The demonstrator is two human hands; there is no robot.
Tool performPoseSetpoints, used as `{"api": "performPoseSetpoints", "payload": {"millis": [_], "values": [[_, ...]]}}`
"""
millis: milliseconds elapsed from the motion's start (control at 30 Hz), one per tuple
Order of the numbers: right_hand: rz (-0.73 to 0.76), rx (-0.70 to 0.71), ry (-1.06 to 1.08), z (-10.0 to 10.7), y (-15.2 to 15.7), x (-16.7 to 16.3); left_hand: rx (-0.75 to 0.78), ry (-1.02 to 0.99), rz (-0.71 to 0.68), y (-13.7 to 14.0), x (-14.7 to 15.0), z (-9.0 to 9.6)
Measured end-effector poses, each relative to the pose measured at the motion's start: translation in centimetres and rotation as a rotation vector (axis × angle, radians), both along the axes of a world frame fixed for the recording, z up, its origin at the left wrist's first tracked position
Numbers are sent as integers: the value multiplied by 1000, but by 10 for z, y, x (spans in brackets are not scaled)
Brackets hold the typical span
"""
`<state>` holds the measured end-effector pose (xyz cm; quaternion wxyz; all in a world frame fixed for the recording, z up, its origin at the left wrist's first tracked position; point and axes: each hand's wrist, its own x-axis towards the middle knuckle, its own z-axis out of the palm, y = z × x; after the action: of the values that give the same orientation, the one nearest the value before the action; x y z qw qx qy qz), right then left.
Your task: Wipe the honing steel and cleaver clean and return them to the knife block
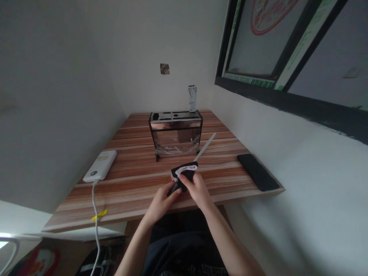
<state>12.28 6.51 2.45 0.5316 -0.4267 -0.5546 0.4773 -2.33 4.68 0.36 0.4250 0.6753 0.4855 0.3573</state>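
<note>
Near the table's front edge, both hands hold a black wedge-shaped piece with a narrow handle-like end (188,175); white, crumpled film or paper runs along its top, and its exact kind is unclear. The fingers of my left hand (161,201) close around the narrow lower end. My right hand (198,188) grips the broad part, thumb on top. Behind them a long pale strip (205,147) slants away to the right; whether it joins the black piece is hidden. Farther back stands a slotted, black-framed knife-block-like holder (176,140), its clear front partly covered in plastic wrap.
A silvery wrapped upright item (192,98) rises at the holder's back right. On the left lies a white power bank (100,165) with a white cable (96,214) over yellow tape (99,214). A black phone (257,171) lies by the right wall.
</note>
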Motion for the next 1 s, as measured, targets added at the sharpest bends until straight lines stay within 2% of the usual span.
{"api": "performPoseSetpoints", "payload": {"millis": [200,467,667,1000], "values": [[68,-12,115,-8,5,2,30,25,-17,1,1,0],[-1,-25,187,-23,5,0,37,64,-25,3,2,-4],[-5,-31,241,-15,8,7,30,16,-64,3,5,2],[-86,-36,405,6,24,31,26,89,-66,0,4,0]]}}
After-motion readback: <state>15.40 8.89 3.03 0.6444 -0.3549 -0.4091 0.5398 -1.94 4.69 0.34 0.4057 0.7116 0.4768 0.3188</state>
